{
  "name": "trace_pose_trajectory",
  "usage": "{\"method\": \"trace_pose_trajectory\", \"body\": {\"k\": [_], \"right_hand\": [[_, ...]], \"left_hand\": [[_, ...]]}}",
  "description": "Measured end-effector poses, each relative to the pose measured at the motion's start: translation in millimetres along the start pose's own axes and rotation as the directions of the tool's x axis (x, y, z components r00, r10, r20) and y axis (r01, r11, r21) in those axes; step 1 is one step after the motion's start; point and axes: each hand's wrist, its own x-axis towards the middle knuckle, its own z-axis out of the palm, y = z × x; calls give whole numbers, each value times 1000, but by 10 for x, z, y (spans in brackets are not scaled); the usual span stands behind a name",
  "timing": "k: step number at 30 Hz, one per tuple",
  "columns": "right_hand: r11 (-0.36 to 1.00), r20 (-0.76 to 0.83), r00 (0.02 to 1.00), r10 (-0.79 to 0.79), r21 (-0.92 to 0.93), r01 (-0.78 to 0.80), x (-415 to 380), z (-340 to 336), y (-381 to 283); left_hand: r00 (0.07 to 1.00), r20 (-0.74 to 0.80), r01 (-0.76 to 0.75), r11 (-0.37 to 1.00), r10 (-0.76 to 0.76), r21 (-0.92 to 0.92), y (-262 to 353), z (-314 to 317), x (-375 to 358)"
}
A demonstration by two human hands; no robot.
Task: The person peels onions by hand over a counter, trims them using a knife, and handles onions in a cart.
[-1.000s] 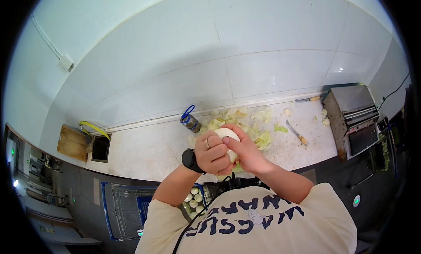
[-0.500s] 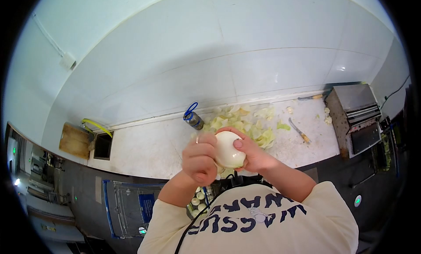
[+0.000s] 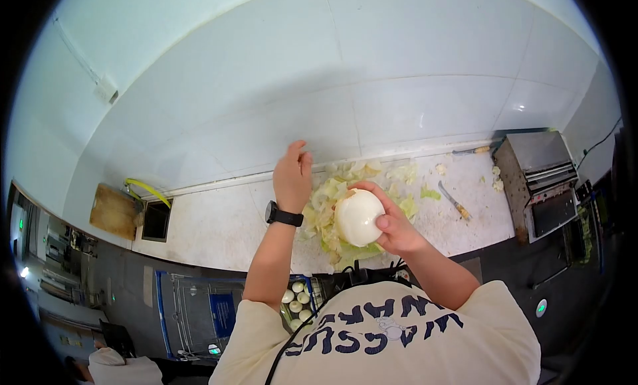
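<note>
A round, glossy white onion (image 3: 359,217), peeled on the side I see, rests in my right hand (image 3: 397,231). The thumb presses its near side while the fingers curl behind it. My left hand (image 3: 292,176), with a black watch on its wrist, is lifted away from the onion, up and to the left. Its fingers are loosely bent and apart, with nothing seen in them. Below the onion spreads a heap of pale yellow-green peels (image 3: 325,199) on the white counter (image 3: 212,219).
A wooden-handled knife (image 3: 455,201) lies right of the peels, another knife (image 3: 472,150) by the wall. A metal appliance (image 3: 535,169) stands at the right end. Left are a sink (image 3: 157,220) and cutting board (image 3: 114,212). Below, a cart (image 3: 193,312) and several onions (image 3: 295,306); a person (image 3: 123,368) at lower left.
My left hand has left the onion and moved up over the peels' left side, now hiding the bottle. The right hand still holds the onion, turned slightly. A person has appeared at lower left.
</note>
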Motion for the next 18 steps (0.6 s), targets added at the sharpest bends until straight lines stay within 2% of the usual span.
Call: {"method": "trace_pose_trajectory", "body": {"k": [1, 2, 5, 8, 11, 12, 14, 17, 18], "right_hand": [[1000, -33, 999, 18, 14, -18, -14, -9, -1], [999, -66, 997, 40, 29, -38, -37, -14, 1], [997, -129, 989, 79, 20, -77, -44, -42, -14], [963, -177, 979, 103, -228, -142, -29, -16, -75], [827, -322, 946, -32, -540, -156, 49, -33, -9], [799, -343, 936, -82, -584, -143, 56, -92, 29], [734, -373, 911, -177, -666, -130, 71, -215, 104], [607, -356, 898, -257, -783, -137, 58, -162, 23], [582, -361, 897, -254, -798, -157, 53, -140, 6]], "left_hand": [[978, 66, 205, 976, -200, -81, 52, -27, 7], [910, 148, 407, 902, -387, -143, 88, -43, 0], [966, 97, 250, 964, -241, -91, 52, -79, 27], [986, 101, 153, 956, -131, -251, -333, 165, 4], [997, -34, -80, 958, 73, -274, 78, 46, -51], [989, 100, -68, 932, 111, -356, 255, -99, -91], [915, 347, -3, 865, 205, -502, 575, -382, -195], [853, 436, -65, 887, 286, -456, 706, -430, -320], [853, 448, -41, 891, 267, -452, 705, -429, -353]]}}
